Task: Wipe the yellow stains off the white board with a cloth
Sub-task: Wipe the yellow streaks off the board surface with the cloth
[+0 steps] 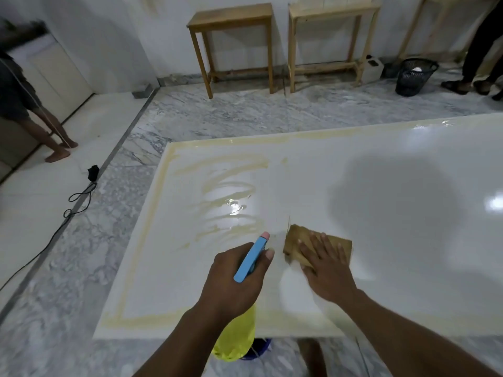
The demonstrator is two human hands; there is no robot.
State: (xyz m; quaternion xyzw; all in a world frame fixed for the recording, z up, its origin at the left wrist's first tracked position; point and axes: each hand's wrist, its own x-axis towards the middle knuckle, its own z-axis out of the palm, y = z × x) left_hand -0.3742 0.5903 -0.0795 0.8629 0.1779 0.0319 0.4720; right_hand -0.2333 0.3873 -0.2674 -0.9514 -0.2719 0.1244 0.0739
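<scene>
A large glossy white board (381, 240) lies flat on the floor. Yellow stains (226, 191) smear its left part and run as a band along its left, far and near edges. My right hand (325, 263) lies flat, fingers spread, pressing a folded brown cloth (296, 240) onto the board near its front. My left hand (235, 276) grips a spray bottle (251, 258) with a blue trigger head, a pink nozzle and a yellow body, its nozzle pointing at the stains.
Grey marble floor surrounds the board. Two wooden tables (231, 44) stand at the far wall, with a black basket (415, 76) to the right. One person's legs (54, 137) are at left, another's feet (468, 85) at right. A black cable (79, 197) trails at left.
</scene>
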